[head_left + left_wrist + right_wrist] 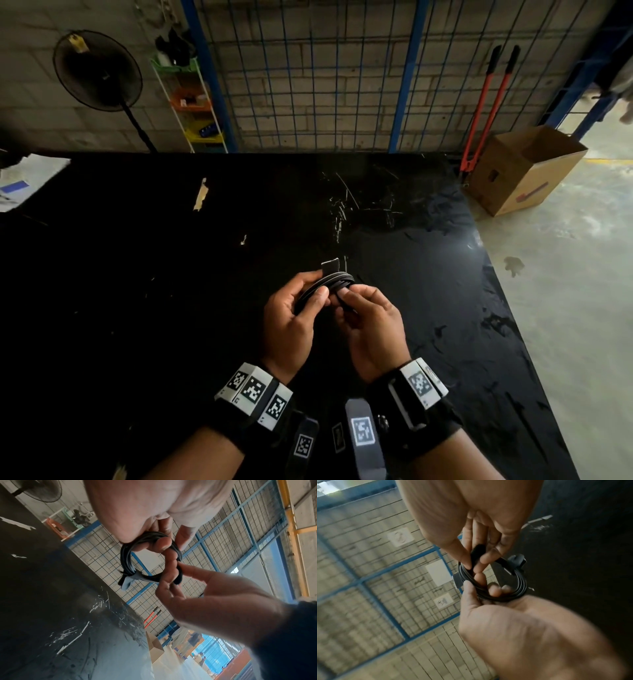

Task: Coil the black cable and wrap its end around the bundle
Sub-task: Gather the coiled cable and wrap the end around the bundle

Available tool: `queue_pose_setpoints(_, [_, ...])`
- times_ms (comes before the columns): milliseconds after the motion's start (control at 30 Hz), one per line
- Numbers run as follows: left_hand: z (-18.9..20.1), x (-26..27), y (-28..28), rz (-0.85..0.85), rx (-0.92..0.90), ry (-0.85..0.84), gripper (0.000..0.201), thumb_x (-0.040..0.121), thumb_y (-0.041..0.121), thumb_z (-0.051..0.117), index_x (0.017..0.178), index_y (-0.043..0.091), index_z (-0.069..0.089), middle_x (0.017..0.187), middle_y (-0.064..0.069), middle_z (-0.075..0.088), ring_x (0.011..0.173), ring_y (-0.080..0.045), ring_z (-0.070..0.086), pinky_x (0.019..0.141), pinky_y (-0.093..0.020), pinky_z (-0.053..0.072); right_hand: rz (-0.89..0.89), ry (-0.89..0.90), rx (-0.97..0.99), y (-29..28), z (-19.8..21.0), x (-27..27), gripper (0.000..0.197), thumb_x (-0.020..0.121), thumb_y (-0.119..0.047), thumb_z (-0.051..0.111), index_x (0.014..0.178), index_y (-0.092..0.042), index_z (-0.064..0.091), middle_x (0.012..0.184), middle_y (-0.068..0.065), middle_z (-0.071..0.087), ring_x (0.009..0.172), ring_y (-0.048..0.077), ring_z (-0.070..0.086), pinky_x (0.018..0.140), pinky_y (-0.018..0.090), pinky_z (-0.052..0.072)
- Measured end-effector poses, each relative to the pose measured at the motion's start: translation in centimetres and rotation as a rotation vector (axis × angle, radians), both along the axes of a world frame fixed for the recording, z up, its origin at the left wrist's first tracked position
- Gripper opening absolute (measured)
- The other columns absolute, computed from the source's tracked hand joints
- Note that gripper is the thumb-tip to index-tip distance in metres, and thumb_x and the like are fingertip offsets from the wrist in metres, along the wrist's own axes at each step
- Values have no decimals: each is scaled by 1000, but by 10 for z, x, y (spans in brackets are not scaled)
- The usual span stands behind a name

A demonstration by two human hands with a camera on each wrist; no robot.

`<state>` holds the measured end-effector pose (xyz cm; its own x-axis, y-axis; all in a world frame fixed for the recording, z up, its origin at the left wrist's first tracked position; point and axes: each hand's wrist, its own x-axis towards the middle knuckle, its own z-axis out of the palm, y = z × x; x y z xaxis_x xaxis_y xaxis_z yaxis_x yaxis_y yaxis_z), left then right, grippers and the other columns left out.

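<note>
I hold the black cable [337,278] as a small coil of several loops above the black table [137,274]. My left hand [317,284] grips one side of the coil [124,555], thumb on top and fingers curled through the loop. My right hand [349,294] pinches the cable's loose end [477,551] between thumb and forefinger, close against the bundle [518,588]. In the left wrist view the right hand [178,566] holds that end at the coil's rim. A grey tag [127,582] hangs off the coil on the side away from me.
The table's right edge drops to a concrete floor with an open cardboard box [524,168] and red bolt cutters [486,109]. A blue wire-mesh fence [325,68] runs behind the table. A fan [97,70] stands at back left. A tape scrap [200,194] lies on the tabletop.
</note>
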<state>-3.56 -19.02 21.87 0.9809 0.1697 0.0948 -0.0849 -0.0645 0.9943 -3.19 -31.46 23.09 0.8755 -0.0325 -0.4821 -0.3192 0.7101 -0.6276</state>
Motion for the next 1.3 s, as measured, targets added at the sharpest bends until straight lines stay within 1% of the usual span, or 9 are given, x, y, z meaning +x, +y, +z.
queue_pose_setpoints(100, [4,1,4,1,10,-14,20,99,9,63,113,13,76,89,3,79,79,-4,72,70,-17,52,51,-160,-269,-4,4,-8,12,88,8,73,90,-3,69,81,15,76,69,18,72,63,24,56])
queue_pose_setpoints(200, [6,1,8,-25,29,-2,26,101,1,61,106,22,76,77,13,75,69,2,67,67,-13,50,81,-363,-643,-11,3,-13,19,83,3,81,95,-10,76,91,9,80,80,18,77,73,26,62])
queue_pose_setpoints(367, [11,3,13,-64,-20,50,22,100,-1,61,105,15,76,73,-4,67,58,4,60,62,-11,47,36,-710,-1258,-18,1,-17,28,78,0,83,100,-17,77,89,-7,74,74,9,70,70,21,59])
queue_pose_setpoints(467, [16,2,17,-104,-27,80,19,100,-1,60,107,10,75,74,-8,65,55,5,59,60,-10,47,28,-885,-1435,-22,3,-16,18,85,-5,79,101,-12,77,94,-4,71,80,9,69,73,24,58])
queue_pose_setpoints(733, [23,-3,23,-192,68,56,17,100,0,59,108,-1,75,75,-7,66,61,4,61,63,-10,46,80,-963,-1580,-33,10,-3,6,89,-12,74,95,-10,74,84,-3,57,74,8,52,74,10,38])
queue_pose_setpoints(900, [27,-2,28,-264,177,43,18,98,15,64,108,10,78,81,-1,74,78,-10,71,75,-20,56,200,-1042,-1602,-42,13,4,8,89,-13,73,95,-10,70,89,-12,47,73,2,43,68,6,34])
queue_pose_setpoints(1000, [28,-1,30,-269,207,30,22,93,22,64,108,13,78,85,-5,76,84,-19,74,79,-28,60,267,-1054,-1583,-48,14,5,6,92,-15,69,98,-12,70,93,-11,50,76,4,48,70,9,38])
queue_pose_setpoints(1133, [29,0,35,-320,254,14,24,92,23,65,110,13,77,85,-10,77,83,-22,75,83,-38,61,367,-1043,-1432,-59,19,7,8,94,-14,72,101,-14,74,119,-4,66,106,9,66,91,21,53])
queue_pose_setpoints(1300, [32,0,39,-415,303,40,20,93,22,65,105,15,79,80,-5,75,79,-16,73,82,-34,60,330,-1020,-1404,-61,21,5,10,86,-11,82,95,-16,83,98,-7,79,89,0,72,83,15,57])
